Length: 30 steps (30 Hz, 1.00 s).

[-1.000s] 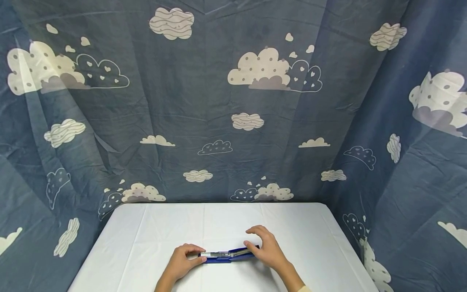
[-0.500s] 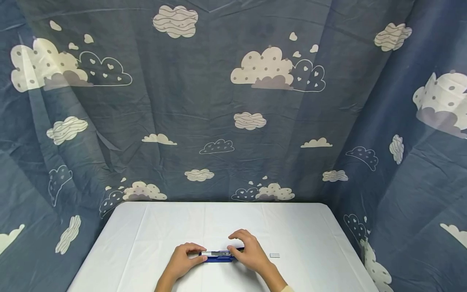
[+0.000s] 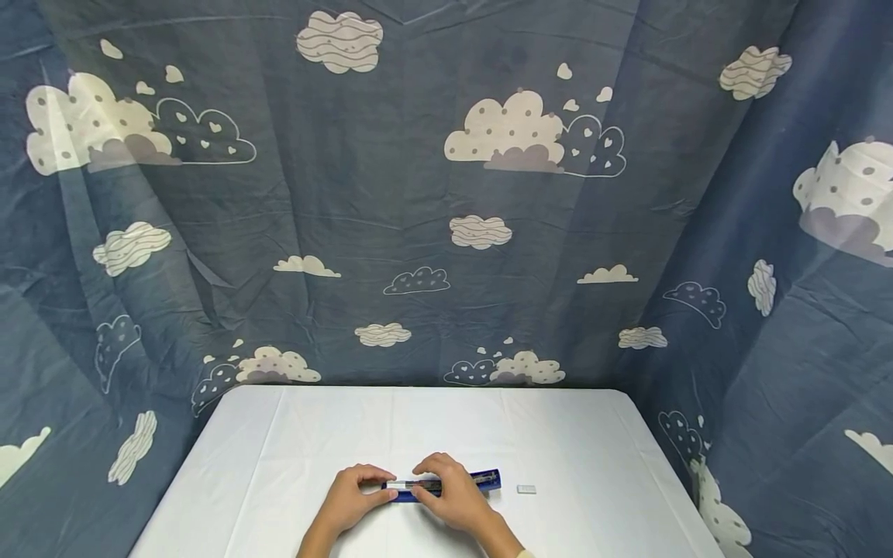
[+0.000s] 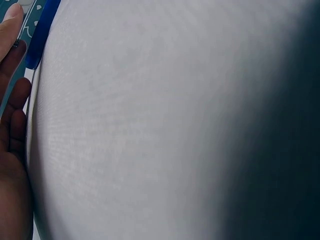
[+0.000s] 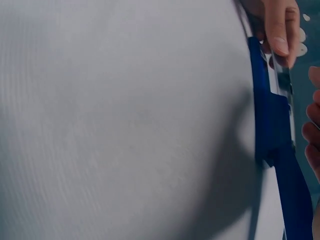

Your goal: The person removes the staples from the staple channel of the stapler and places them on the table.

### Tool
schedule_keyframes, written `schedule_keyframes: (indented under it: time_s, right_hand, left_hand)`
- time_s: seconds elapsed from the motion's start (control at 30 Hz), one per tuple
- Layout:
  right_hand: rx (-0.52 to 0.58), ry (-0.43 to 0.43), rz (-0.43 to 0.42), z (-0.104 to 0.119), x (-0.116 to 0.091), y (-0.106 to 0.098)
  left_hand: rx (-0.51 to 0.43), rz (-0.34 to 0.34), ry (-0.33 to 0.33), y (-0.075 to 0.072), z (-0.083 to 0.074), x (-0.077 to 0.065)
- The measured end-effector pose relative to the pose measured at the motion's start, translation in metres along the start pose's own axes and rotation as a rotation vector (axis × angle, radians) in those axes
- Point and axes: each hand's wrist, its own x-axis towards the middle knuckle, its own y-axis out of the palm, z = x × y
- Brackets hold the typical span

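Observation:
A blue stapler (image 3: 486, 480) lies opened out on the white table, its hinged right part angled slightly toward the back. White and metal parts show along its left half. My left hand (image 3: 346, 500) pinches the left end between thumb and fingers; the right wrist view shows this grip on the blue body (image 5: 272, 120). My right hand (image 3: 452, 494) is over the middle of the stapler, thumb and forefinger spread, hiding part of it. In the right wrist view its bent fingers (image 5: 312, 131) are apart from the stapler.
A small grey strip (image 3: 526, 489), apparently a row of staples, lies on the table right of the stapler. The white-covered table (image 3: 300, 426) ends at a dark blue cloud-patterned curtain (image 3: 391, 194), which also hangs on both sides.
My right hand has moved left along the stapler, from its right part to its middle, uncovering the right part and the grey strip. My left hand stays at the left end.

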Motion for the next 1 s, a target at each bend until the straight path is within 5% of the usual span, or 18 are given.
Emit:
schedule_keyframes:
  time_s: [0.23, 0.7, 1.0]
  right_hand:
    - [-0.02, 0.006, 0.025, 0.001, -0.002, 0.007]
    - [-0.243, -0.12, 0.0, 0.003, -0.002, 0.017]
    - [-0.212, -0.071, -0.01, 0.006, -0.002, 0.023]
  left_hand:
    - [-0.01, 0.01, -0.005, 0.0, -0.004, -0.001]
    - [-0.012, -0.011, 0.011, -0.003, -0.002, 0.001]
    - [-0.022, -0.005, 0.02, -0.001, 0.0, 0.0]
